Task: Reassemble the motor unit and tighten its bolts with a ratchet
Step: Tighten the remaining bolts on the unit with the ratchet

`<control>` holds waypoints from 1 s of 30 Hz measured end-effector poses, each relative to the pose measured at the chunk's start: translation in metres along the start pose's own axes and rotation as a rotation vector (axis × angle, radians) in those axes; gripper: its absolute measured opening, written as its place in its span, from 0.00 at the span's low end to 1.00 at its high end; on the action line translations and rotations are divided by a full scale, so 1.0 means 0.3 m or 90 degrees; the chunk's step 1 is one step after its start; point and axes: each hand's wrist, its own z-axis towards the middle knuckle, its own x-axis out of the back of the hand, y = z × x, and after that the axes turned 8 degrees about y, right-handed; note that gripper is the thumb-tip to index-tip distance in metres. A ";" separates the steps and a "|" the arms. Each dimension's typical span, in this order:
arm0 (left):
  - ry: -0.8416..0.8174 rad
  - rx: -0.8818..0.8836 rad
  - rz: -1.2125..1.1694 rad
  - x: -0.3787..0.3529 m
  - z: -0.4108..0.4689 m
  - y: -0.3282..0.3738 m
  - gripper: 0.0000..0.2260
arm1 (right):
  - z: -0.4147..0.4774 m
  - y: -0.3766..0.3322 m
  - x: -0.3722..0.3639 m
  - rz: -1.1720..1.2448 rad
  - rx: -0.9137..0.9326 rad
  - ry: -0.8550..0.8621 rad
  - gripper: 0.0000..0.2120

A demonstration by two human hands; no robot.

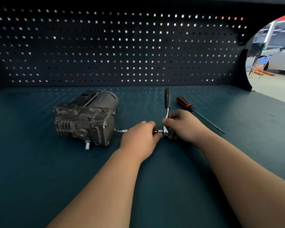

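Motor unit (85,119) sits left of centre on the green bench top (39,162). Extension bar (122,131) runs level, left to right, and its tip meets the unit's right face low down; seating on a bolt not discernible. Unit lies left of both grips. Left hand (141,139), the nearer, curls round the bar. Right hand (182,125) pinches the ratchet (167,99) at its head, handle pointing up-frame. Judgement: the swing must turn about the bar's axis

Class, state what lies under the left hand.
An extension bar emerges either side, running from the motor unit to the ratchet. Its middle is covered by the left hand.
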 end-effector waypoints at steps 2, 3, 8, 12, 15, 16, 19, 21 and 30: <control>0.000 0.007 -0.005 0.000 0.001 0.001 0.11 | -0.001 -0.004 -0.005 0.009 0.017 0.007 0.04; 0.000 0.009 -0.010 0.000 0.003 0.002 0.11 | -0.002 -0.003 -0.006 0.015 0.024 0.012 0.04; -0.001 0.027 -0.027 0.005 0.002 -0.001 0.10 | -0.007 -0.006 -0.006 0.031 0.046 0.017 0.04; 0.004 0.027 -0.010 0.011 -0.003 0.003 0.10 | -0.009 -0.014 -0.004 0.011 0.057 0.018 0.04; 0.004 0.016 0.001 0.012 -0.008 0.008 0.11 | -0.012 -0.019 0.004 -0.012 0.067 0.022 0.05; 0.003 0.013 -0.001 0.012 -0.010 0.009 0.11 | -0.013 -0.021 0.006 -0.013 0.070 0.024 0.05; 0.001 -0.002 -0.011 0.014 -0.011 0.010 0.11 | -0.020 -0.030 0.012 -0.016 0.073 0.034 0.06; 0.001 -0.003 -0.021 0.015 -0.009 0.008 0.11 | -0.026 -0.036 0.013 -0.019 0.075 0.035 0.06; 0.022 0.021 -0.018 0.015 -0.010 0.012 0.11 | -0.041 -0.050 0.021 -0.036 0.093 0.026 0.06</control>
